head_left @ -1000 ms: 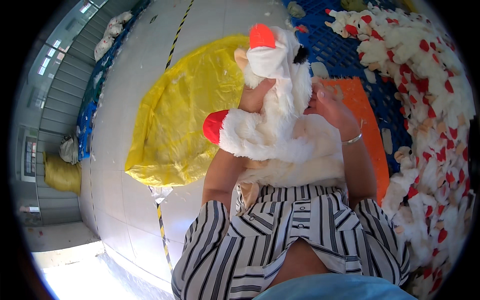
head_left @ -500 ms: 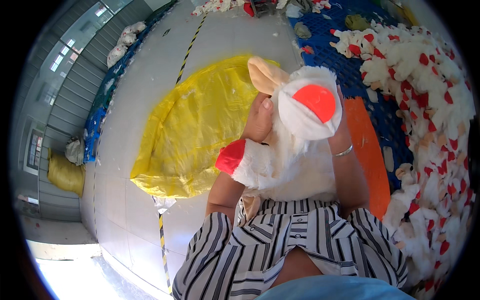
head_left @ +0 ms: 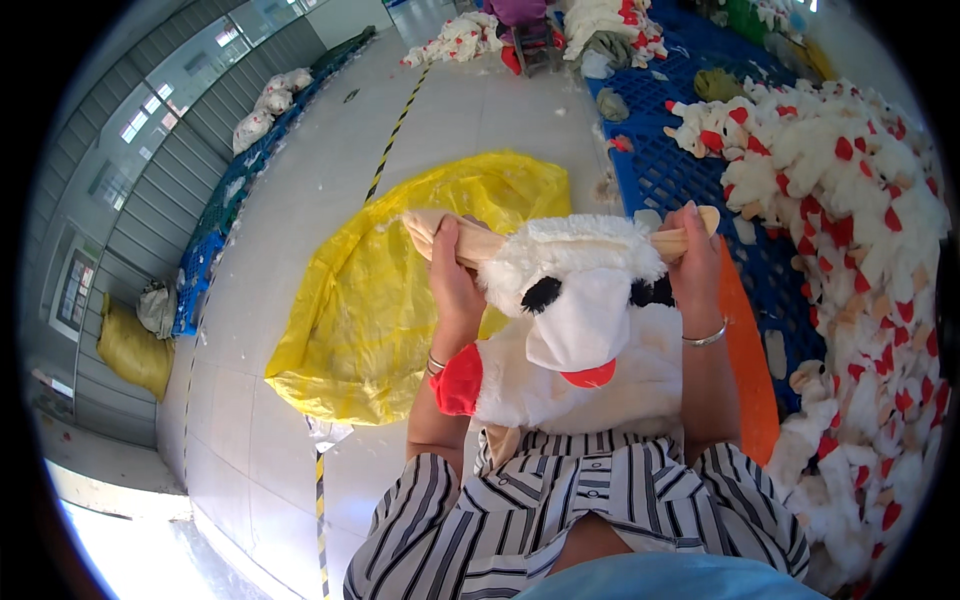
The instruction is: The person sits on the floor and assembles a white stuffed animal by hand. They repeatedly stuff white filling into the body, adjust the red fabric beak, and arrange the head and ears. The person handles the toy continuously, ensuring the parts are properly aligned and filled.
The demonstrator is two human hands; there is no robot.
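A white plush animal toy (head_left: 575, 330) hangs before my chest, its head tipped so that the white muzzle and red mouth tip point down toward me. Black patches mark its eyes, and one red-ended limb sticks out beside my left forearm. My left hand (head_left: 456, 268) is closed round one peach ear near its base. Around the other ear, my right hand (head_left: 697, 262) is closed too, with the ear's tip poking out past the fingers. Between the hands the ears are drawn out sideways. The toy's lower body rests against my striped shirt.
A yellow plastic sheet or bag (head_left: 370, 300) lies on the tiled floor ahead to the left. On the right, a large heap of white and red plush skins (head_left: 850, 230) covers blue pallets (head_left: 655, 165). An orange board (head_left: 745, 350) lies beside my right arm. Someone in purple (head_left: 515, 10) sits far ahead.
The toy's head has turned from face-up to muzzle-down. My hands have moved from the sides of its head out to the two ears, now stretched apart.
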